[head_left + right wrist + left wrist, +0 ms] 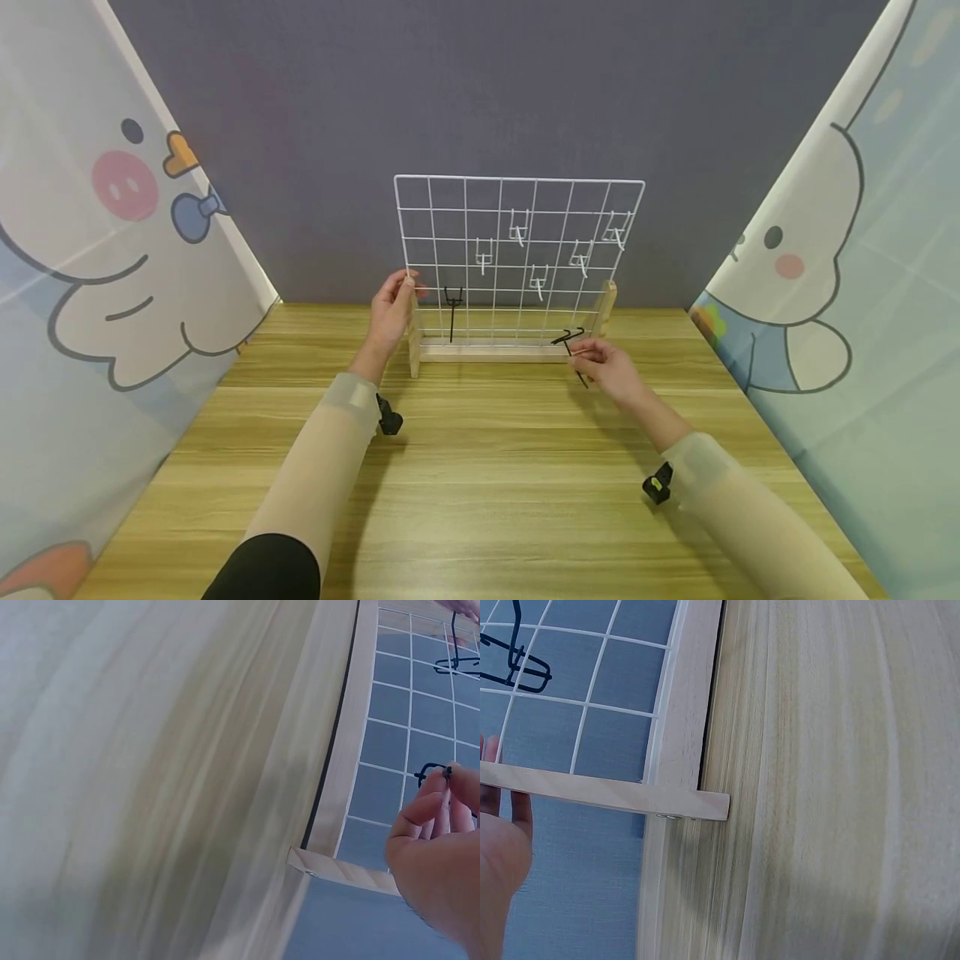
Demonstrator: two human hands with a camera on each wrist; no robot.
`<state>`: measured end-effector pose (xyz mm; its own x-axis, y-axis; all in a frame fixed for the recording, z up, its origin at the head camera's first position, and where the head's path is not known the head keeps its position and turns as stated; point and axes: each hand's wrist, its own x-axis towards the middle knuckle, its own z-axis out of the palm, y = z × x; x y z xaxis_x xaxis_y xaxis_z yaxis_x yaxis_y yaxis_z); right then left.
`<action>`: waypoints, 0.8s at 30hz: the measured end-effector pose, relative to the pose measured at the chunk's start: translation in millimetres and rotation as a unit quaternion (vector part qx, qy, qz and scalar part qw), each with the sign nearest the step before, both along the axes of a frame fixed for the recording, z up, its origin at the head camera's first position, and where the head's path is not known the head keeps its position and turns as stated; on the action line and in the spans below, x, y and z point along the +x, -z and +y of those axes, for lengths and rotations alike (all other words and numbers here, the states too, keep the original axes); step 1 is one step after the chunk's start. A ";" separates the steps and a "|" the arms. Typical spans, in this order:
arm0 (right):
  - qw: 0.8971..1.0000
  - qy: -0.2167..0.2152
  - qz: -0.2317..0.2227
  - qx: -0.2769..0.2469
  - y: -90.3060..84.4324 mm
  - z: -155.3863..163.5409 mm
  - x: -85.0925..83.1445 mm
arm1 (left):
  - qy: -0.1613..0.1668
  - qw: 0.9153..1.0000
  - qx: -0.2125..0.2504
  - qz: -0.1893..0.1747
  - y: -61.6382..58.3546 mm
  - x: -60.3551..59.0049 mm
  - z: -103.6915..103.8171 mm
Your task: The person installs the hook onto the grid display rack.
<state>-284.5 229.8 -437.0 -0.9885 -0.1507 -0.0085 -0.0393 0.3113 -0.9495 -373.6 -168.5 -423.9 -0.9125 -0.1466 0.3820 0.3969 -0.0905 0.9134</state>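
Note:
A white wire grid panel stands upright in a wooden stand with a base bar. My left hand grips the stand's left post, thumb in front and fingers behind. One black hook hangs on the grid near that post, its long prong hanging down in the head view. Low at the right side, my right hand pinches a second black hook in front of the grid. The right wrist view shows this hook's end between thumb and fingertips; whether it touches the wires I cannot tell.
Several white hooks, one of them near the top middle, hang on the grid's centre and right. The right post stands beyond my right hand. A wood-grain table lies in front, a grey wall behind, cartoon-printed curtains at both sides.

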 end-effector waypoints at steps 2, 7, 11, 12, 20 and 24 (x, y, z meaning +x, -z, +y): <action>1.000 0.008 0.007 0.001 -0.8 -0.2 -1.3 | 0.004 1.000 0.004 0.001 -0.6 0.9 0.2; 0.999 0.019 0.028 0.009 -4.5 -0.7 -3.6 | 0.011 1.000 0.009 0.004 -1.0 1.4 0.5; 0.999 0.024 0.036 0.011 -9.5 -1.4 -4.9 | 0.009 1.000 0.002 0.000 -0.9 0.8 0.1; 0.999 0.024 0.037 0.013 -10.6 -1.6 -5.3 | 0.009 1.000 0.000 -0.001 -0.9 0.7 0.1; 0.998 0.035 0.047 0.011 -20.6 -4.3 -11.6 | 0.008 1.000 0.002 0.002 -0.2 0.8 0.3; 0.998 0.040 0.048 -0.002 -28.5 -8.7 -13.7 | 0.007 1.000 0.006 0.000 0.2 0.9 0.2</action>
<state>-298.2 221.1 -408.5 -0.9936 -0.0708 0.0881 -0.1060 0.3135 -0.9436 -372.8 -168.3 -424.2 -0.9147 -0.1373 0.3801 0.3952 -0.1069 0.9124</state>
